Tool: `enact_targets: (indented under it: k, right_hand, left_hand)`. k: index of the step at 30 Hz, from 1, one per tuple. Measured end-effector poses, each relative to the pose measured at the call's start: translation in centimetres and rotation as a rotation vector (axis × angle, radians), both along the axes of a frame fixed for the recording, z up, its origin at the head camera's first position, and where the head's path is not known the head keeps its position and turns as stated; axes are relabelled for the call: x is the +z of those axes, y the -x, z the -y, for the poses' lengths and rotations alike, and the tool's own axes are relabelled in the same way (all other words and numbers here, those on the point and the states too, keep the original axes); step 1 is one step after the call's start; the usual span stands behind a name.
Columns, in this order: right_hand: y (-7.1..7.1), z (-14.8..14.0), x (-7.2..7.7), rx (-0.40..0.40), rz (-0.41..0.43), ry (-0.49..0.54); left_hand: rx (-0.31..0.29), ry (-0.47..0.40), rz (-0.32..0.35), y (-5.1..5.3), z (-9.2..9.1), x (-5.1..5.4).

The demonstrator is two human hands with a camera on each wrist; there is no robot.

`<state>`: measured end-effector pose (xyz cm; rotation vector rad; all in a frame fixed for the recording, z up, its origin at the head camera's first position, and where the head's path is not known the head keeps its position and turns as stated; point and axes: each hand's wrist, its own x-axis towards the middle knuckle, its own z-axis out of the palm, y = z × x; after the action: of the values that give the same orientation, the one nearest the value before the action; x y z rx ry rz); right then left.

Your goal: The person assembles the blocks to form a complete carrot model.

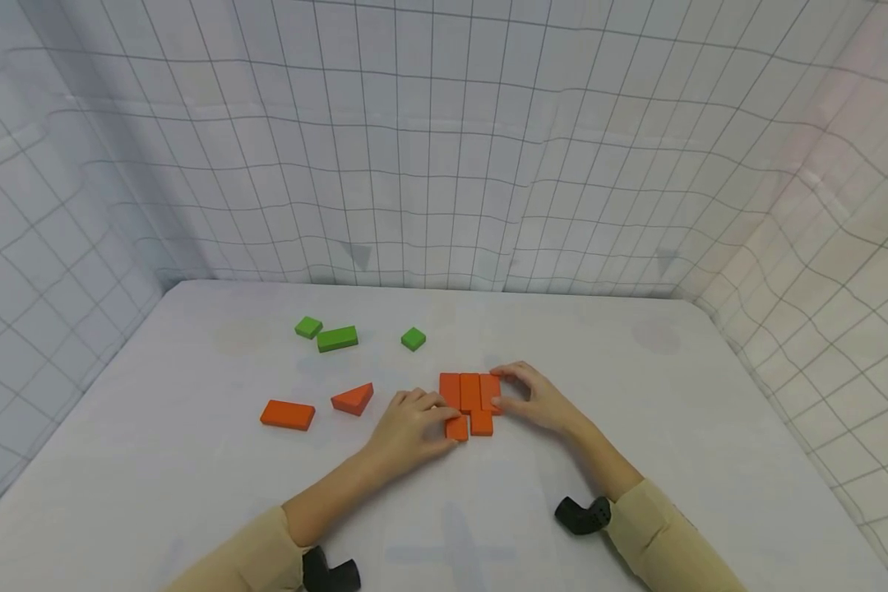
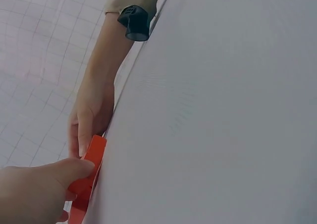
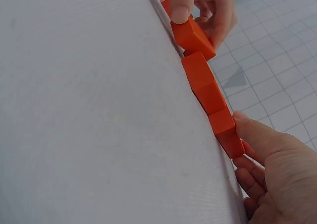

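Three upright-lying orange blocks [image 1: 469,392] sit side by side on the white table, with a small orange block [image 1: 482,423] touching their near edge. My left hand [image 1: 412,434] pinches another small orange block [image 1: 456,428] between thumb and fingers, just left of that one; the right wrist view shows this pinched block [image 3: 190,35] tilted. At the right side of the row, my right hand [image 1: 538,400] rests thumb and fingers against the rightmost block [image 1: 491,393]. In the right wrist view the right hand [image 3: 280,169] touches the end block [image 3: 227,134].
Left of the hands lie an orange triangular block [image 1: 353,399] and an orange rectangular block [image 1: 288,414]. Farther back are a long green block [image 1: 337,339] and two small green blocks [image 1: 308,327]. Gridded white curtains surround the table [image 1: 636,370] at the back and sides.
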<state>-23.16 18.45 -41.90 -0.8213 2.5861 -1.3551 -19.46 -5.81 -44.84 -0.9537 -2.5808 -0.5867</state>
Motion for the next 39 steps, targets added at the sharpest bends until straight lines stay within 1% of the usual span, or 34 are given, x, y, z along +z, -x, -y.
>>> enact_targets:
  k: [7,14,18,27,31,32,39]
  right_hand:
    - [0.1,-0.1,-0.3,-0.002,-0.012,-0.009]
    - [1.8,-1.0,-3.2,-0.018,-0.033,0.009]
    - [2.0,-1.1,-3.6,-0.014,-0.041,0.009]
    - [2.0,-1.0,-3.5,-0.008,-0.047,0.004]
    - [1.8,-0.9,-3.3,-0.016,-0.031,0.01]
    - [1.7,-0.8,-3.1,-0.016,-0.027,0.014]
    - [0.2,0.0,-0.4,0.006,-0.014,0.005]
  left_hand:
    - [0.001,0.002,-0.025,0.0,-0.2,-0.4]
    - [-0.02,-0.003,-0.068,0.0,-0.1,-0.5]
    - [-0.026,-0.005,-0.089,0.0,-0.1,-0.6]
    - [-0.031,0.009,-0.153,0.1,-0.1,-0.7]
    - [-0.032,0.014,-0.172,0.2,-0.1,-0.8]
    - [-0.033,0.013,-0.174,0.2,-0.1,-0.8]
    - [-0.034,0.007,-0.175,0.4,-0.3,-1.0]
